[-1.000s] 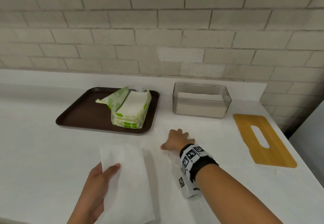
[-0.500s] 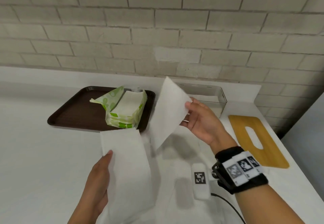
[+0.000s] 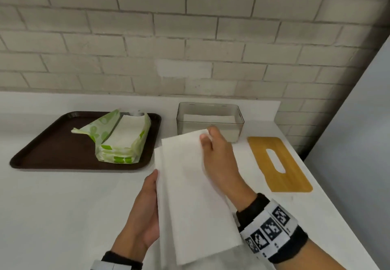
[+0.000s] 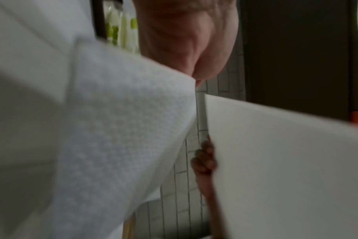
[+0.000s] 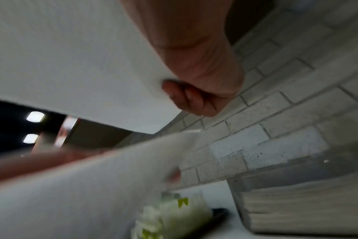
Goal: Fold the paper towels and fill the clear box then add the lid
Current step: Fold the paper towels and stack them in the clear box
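Fingers (image 3: 207, 136) of the right hand (image 3: 219, 164) pinch the far corner of a folded paper towel (image 3: 190, 185), thumb on top and the others curled underneath, as the right wrist view shows. The left hand (image 3: 143, 212) holds a second towel (image 3: 158, 164) by its left edge, thumb on top; its other fingers are hidden below the paper. The two towels overlap, raised above the counter (image 3: 63, 217) just in front of the clear box (image 3: 211, 119).

The box, against the wall, is already partly filled: a stack of white towels shows through its front wall, reaching roughly halfway up. So several towels appear done, and these two seem the next to go in. Left of the box, an opened green pack (image 3: 120, 138) on the brown tray (image 3: 52, 149) still contains unfolded towels, so more folding likely remains. The wooden lid (image 3: 280, 164) lies flat to the right of the box, not yet fitted; that is the last step.
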### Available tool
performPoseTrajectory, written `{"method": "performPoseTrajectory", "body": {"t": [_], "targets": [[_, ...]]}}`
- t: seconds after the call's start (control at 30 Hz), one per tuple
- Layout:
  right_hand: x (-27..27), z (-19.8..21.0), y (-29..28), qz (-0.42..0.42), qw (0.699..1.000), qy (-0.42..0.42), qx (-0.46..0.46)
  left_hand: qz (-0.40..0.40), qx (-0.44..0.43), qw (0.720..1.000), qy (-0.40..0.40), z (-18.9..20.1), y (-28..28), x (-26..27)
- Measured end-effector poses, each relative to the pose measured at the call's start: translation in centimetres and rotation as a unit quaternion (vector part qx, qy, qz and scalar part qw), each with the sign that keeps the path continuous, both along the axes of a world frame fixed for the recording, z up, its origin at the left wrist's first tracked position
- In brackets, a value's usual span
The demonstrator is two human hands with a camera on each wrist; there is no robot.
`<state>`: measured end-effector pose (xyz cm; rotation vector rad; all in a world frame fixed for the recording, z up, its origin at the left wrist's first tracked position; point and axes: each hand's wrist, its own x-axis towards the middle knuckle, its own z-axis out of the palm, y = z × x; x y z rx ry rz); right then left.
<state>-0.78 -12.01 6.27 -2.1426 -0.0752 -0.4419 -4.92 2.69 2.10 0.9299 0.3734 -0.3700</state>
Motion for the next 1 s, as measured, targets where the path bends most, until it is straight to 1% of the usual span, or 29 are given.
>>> {"method": "performPoseTrajectory", "body": {"t": [0.03, 0.07, 0.1, 0.13, 0.2, 0.27, 0.33, 0.37, 0.43, 0.5, 0.63, 0.67, 0.77, 0.87, 1.0], "targets": [[-0.2, -0.9, 0.1, -0.017, 0.997, 0.000, -0.072, -0.015, -0.012, 1.000, -0.005, -0.1, -0.4, -0.1], [-0.4, -1.8, 0.1, -0.027, 0.992, 0.003, -0.125, -0.030, -0.024, 0.999, -0.007, -0.3, -0.7, -0.2], [-0.6, -2.4, 0.2, -0.029, 0.989, 0.006, -0.146, -0.038, -0.026, 0.999, -0.008, -0.3, -1.0, -0.4], [-0.5, -2.9, 0.2, -0.024, 0.990, 0.007, -0.136, -0.053, -0.025, 0.998, -0.009, -0.3, -1.2, -0.7], [-0.2, -3.7, 0.4, 0.012, 0.997, 0.040, -0.065, -0.096, -0.030, 0.995, -0.014, -0.6, -1.3, -1.1], [1.0, -4.4, -0.3, 0.027, 0.990, 0.132, 0.033, -0.106, 0.007, 0.994, -0.035, -1.8, -1.0, -1.1], [3.2, -5.7, -2.2, -0.013, 0.966, 0.223, 0.131, -0.096, 0.053, 0.993, -0.042, -2.4, -0.3, -1.2], [4.4, -6.5, -3.5, -0.048, 0.956, 0.249, 0.145, -0.091, 0.065, 0.993, -0.046, -2.6, 0.3, -1.2], [6.3, -7.9, -5.9, -0.105, 0.945, 0.295, 0.096, -0.075, 0.077, 0.993, -0.056, -2.7, 1.5, -1.3], [7.3, -8.9, -6.9, -0.120, 0.931, 0.345, 0.017, -0.053, 0.090, 0.993, -0.057, -3.0, 2.8, -1.3], [8.0, -9.4, -5.4, -0.119, 0.907, 0.397, -0.074, -0.033, 0.107, 0.993, -0.049, -3.6, 4.5, -1.3], [8.0, -9.2, -4.8, -0.123, 0.897, 0.413, -0.102, -0.030, 0.109, 0.993, -0.047, -3.7, 4.7, -1.3], [7.8, -8.7, -3.4, -0.129, 0.877, 0.428, -0.176, -0.021, 0.104, 0.993, -0.049, -4.3, 5.1, -1.6], [8.2, -8.9, -2.6, -0.141, 0.865, 0.443, -0.191, -0.009, 0.104, 0.993, -0.051, -4.9, 5.3, -1.8], [8.3, -8.8, -1.8, -0.147, 0.862, 0.449, -0.184, 0.003, 0.096, 0.994, -0.047, -5.2, 5.5, -1.9]]}}
